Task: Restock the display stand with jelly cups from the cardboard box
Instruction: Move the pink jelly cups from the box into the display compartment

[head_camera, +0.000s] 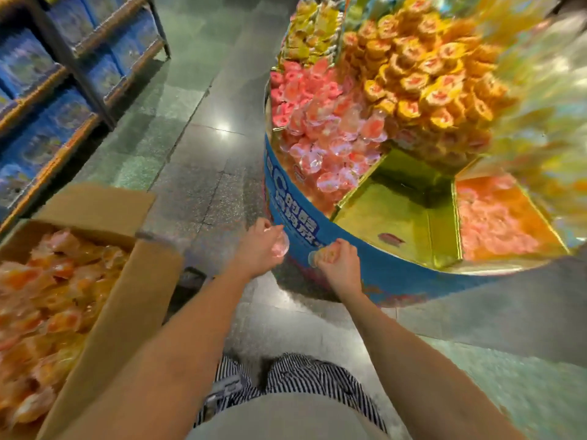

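While grey floor tiles (203, 173) gleam, each hand (259, 246) (338, 263) grips a jelly cup (281, 246).

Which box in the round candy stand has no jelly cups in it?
The gold compartment at the front, just beyond the hands. The one on its left is heaped with pink cups; the one on its right holds orange-pink ones.

Shop: stocked candy display stand (317, 230), shelves (73, 90)

Pink and orange jelly cups (320, 122), blue-walled display stand (317, 236), striped trousers (305, 376)
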